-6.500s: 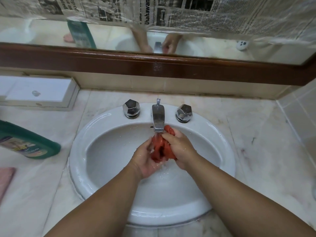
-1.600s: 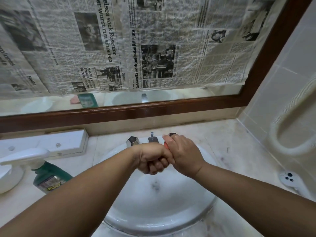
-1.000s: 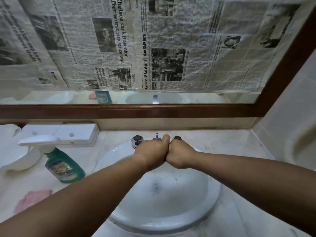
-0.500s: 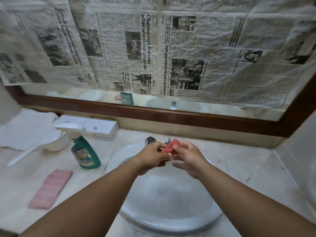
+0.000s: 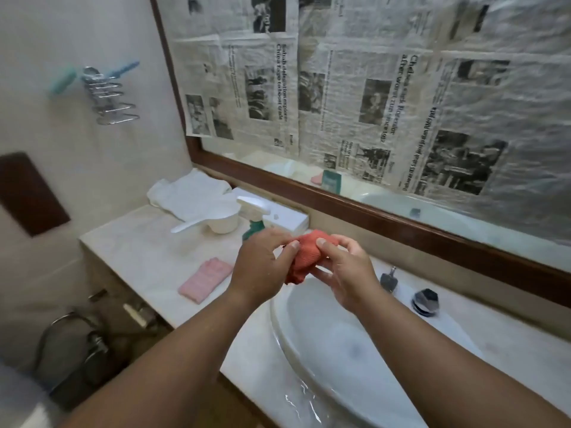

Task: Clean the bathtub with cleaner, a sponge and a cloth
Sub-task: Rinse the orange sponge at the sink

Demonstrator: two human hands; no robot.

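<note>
A bunched orange-red cloth [image 5: 306, 254] is held above the left rim of the white sink [image 5: 355, 359]. My left hand [image 5: 262, 267] pinches its left side and my right hand [image 5: 343, 273] grips its right side, thumb on top. A green spray bottle of cleaner [image 5: 253, 225] with a white trigger head stands on the counter just behind my left hand, mostly hidden by it. A pink folded sponge cloth [image 5: 205, 279] lies flat on the marble counter to the left.
A white scoop [image 5: 216, 219], a white towel [image 5: 188, 196] and a white box [image 5: 287, 219] sit at the counter's back. The tap [image 5: 389, 279] and a knob [image 5: 425, 299] stand behind the sink. Newspaper covers the mirror [image 5: 370, 103]. A wire rack [image 5: 108, 97] hangs on the left wall.
My view has swung left. Both hands, which squeezed the cloth tight over the basin, have lifted it and moved left over the sink's rim, loosening the cloth between the fingers.
</note>
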